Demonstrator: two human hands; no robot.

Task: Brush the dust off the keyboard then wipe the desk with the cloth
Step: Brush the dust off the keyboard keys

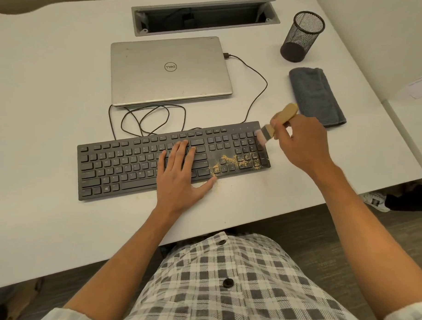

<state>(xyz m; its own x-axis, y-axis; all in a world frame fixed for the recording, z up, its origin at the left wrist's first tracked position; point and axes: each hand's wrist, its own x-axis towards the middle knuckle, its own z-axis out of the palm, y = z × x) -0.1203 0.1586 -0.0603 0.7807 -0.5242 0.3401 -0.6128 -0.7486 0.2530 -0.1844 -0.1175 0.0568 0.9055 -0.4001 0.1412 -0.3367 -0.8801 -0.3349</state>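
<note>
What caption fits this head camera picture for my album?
Right hand brushes yellow dust off keyboard steadied by left hand.

Checked grey-white shirt (233,278), black buttons (227,283), sleeves rolled up.

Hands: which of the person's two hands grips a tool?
The right hand, curled round the wooden-handled brush at the keyboard's right end. The left hand lies flat on the keys.

I see a matt black plastic keyboard (143,162) flecked with gritty yellow dust (238,160), a brushed-metal laptop (169,70), a pale wooden brush (279,121), a nubby grey cloth (316,96), a black wire-mesh cup (301,35), all on a smooth matt white desk (47,93).
</note>
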